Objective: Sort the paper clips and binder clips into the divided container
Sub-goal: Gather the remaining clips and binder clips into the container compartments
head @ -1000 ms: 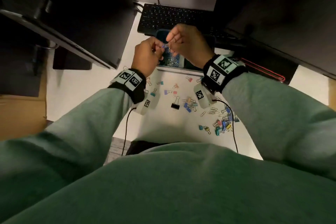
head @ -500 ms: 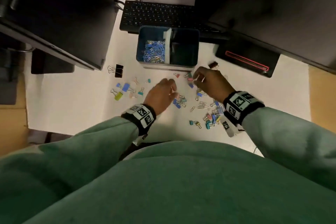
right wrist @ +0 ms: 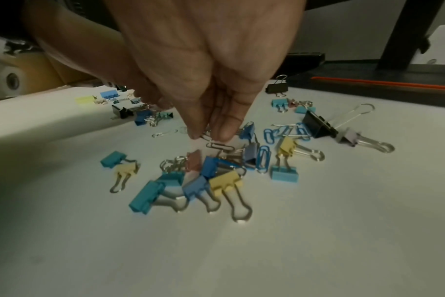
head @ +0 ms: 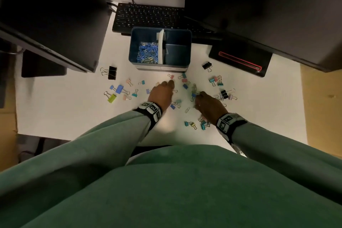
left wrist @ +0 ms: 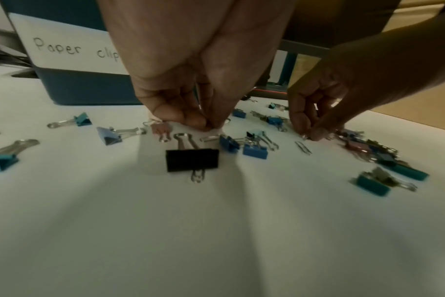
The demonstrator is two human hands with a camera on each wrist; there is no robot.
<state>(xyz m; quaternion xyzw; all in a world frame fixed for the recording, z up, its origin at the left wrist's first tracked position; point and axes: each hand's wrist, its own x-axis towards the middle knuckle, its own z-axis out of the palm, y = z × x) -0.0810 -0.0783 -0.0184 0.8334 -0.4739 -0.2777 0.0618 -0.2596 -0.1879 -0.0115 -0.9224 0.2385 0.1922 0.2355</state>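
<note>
White worktop (head: pixel 74 113) holds light, slippery paper clips (right wrist: pixel 220 146). Your left hand (head: pixel 162 94) and right hand (head: pixel 209 105) pinch thin wires; grip the loops.

I note matt white paper sheet (head: pixel 74 113), glossy wire paper clips (right wrist: pixel 264 158), shiny metal-handled binder clips (right wrist: pixel 226 182), smooth blue plastic container (head: pixel 148 35).

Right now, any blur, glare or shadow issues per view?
Head view: dim, dark monitors, container sharp. Left wrist view: left hand casts fan shadows, edges soft. Right wrist view: right hand close, binder clips sharp, background blurred. No glare.
</note>
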